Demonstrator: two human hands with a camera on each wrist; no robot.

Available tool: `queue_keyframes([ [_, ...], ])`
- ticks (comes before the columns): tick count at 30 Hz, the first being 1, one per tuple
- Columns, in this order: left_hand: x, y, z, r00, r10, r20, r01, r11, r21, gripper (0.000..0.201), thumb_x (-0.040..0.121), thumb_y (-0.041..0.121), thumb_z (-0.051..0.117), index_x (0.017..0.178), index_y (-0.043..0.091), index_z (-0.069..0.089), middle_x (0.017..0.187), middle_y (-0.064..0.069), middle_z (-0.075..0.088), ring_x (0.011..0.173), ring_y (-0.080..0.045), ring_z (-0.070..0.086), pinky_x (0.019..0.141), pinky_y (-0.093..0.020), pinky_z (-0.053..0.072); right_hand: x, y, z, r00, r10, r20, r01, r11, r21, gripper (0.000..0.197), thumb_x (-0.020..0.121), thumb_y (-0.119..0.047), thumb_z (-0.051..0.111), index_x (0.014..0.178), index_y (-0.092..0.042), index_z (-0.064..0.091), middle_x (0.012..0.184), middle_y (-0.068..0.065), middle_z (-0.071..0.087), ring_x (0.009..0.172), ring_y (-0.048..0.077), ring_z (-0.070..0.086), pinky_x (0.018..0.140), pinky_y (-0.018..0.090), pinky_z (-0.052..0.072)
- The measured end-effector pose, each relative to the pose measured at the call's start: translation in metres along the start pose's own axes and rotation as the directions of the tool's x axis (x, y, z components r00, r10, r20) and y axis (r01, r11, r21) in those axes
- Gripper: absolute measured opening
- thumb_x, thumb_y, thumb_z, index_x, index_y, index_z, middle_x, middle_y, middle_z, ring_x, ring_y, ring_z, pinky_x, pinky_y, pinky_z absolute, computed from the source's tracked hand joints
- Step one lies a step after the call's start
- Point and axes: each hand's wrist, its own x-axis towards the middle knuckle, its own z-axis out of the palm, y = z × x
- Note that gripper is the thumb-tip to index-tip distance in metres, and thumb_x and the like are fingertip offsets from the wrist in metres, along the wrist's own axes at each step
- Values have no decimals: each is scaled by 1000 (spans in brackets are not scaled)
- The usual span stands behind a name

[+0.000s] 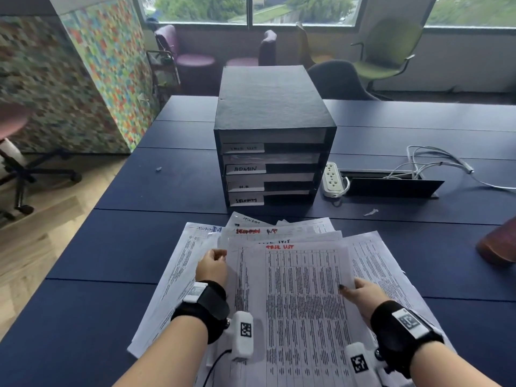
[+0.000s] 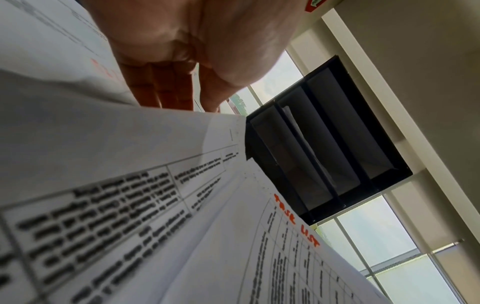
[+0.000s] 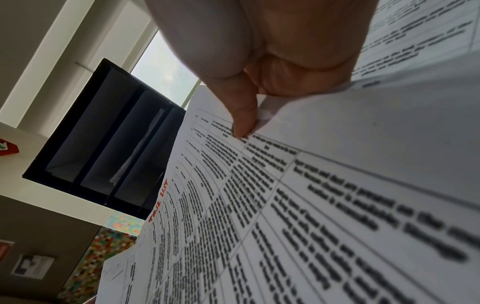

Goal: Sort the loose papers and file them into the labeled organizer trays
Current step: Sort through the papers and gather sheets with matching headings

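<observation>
A black organizer (image 1: 273,113) stands mid-table with stacked trays labelled TASK LIST, ADMIN, H.R and SECURITY; its slots also show in the wrist views (image 2: 324,144) (image 3: 103,144). In front of it lies a fan of loose printed papers (image 1: 181,263), some headed SECURITY. On top is a table sheet headed TASK LIST in red (image 1: 304,303) (image 2: 285,257) (image 3: 285,205). My right hand (image 1: 360,293) pinches that sheet's right edge, thumb (image 3: 244,119) on top. My left hand (image 1: 213,262) grips the left edge of the upper sheets; its fingers (image 2: 166,92) disappear behind the raised paper.
A white power strip (image 1: 332,180), an open cable hatch (image 1: 391,187) and white cables (image 1: 435,160) lie right of the organizer. A brown object (image 1: 499,244) sits at the right edge. Small paper scraps (image 1: 371,212) dot the dark blue table (image 1: 139,191). Chairs stand behind.
</observation>
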Motion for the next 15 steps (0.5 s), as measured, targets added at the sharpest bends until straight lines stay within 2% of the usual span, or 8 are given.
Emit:
queue_keyframes([
  [2,3,0,2,1000,19,-14,-19,999,41,17,93,12,49,93,21,63,108,-8,61,96,-25,57,84,-32,46,3,-1,1,1000,12,3,-12,1000,12,9,82,-13,67,89,-18,67,93,12,72,94,36,64,90,57,47],
  [4,5,1,4,998,38,-44,-36,998,50,14,93,13,50,96,19,62,112,-9,57,103,-26,55,96,-37,44,4,-2,0,1000,26,2,-26,999,41,11,82,-11,66,91,-16,65,95,14,71,95,37,64,91,58,46],
  [6,3,1,5,997,41,-60,-40,999,18,12,93,13,50,99,18,59,111,-8,58,104,-25,55,96,-37,44,4,-3,1,1000,22,-2,-22,998,55,11,82,-10,65,92,-15,64,95,14,71,96,37,63,92,58,46],
  [8,0,-2,5,998,47,-52,-48,999,-19,11,91,15,53,100,21,55,108,-6,60,102,-25,58,94,-40,47,3,-4,3,1000,12,-16,-10,997,73,10,83,-5,64,89,-13,64,96,17,69,96,37,63,93,57,46],
  [12,-9,-3,6,999,39,31,-37,997,-73,24,88,19,60,110,25,53,98,-2,62,92,-23,62,86,-42,52,4,-1,4,999,-23,-38,26,996,82,9,83,-2,63,88,-10,65,92,18,70,92,38,65,90,58,47],
  [15,-20,-2,10,986,98,133,-100,995,9,27,94,15,50,120,16,56,111,-6,65,101,-25,61,92,-38,48,1,-1,4,999,-29,-29,32,994,107,11,85,0,60,90,-9,64,94,19,69,94,38,63,92,57,46],
])
